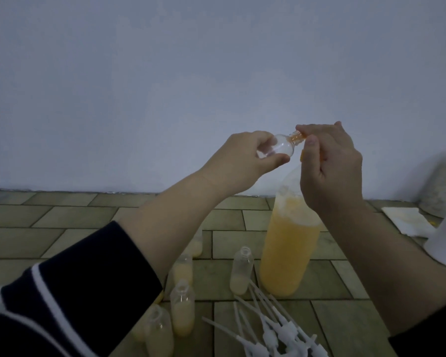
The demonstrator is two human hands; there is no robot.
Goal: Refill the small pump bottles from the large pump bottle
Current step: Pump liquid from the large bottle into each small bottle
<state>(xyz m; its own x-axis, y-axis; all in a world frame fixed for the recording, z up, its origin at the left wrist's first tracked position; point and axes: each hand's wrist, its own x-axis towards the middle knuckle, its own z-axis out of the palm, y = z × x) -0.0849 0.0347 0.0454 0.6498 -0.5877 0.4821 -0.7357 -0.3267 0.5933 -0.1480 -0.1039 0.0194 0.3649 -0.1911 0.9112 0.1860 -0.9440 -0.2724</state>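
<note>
My left hand (245, 157) holds a small clear bottle (101, 148) tilted sideways, its mouth against the orange spout of the large bottle's pump. My right hand (330, 163) covers that pump head (300, 137) on top of the large bottle (289, 248), which stands on the tiled floor about two-thirds full of orange liquid. Several small bottles stand open on the floor below my left arm, among them a nearly empty one (241, 270) and one half full (182, 311).
A bunch of white pump tops with dip tubes (273, 328) lies on the tiles in front of the large bottle. A stained white tissue (407, 220) and a pale bag (440, 186) sit at the right by the wall.
</note>
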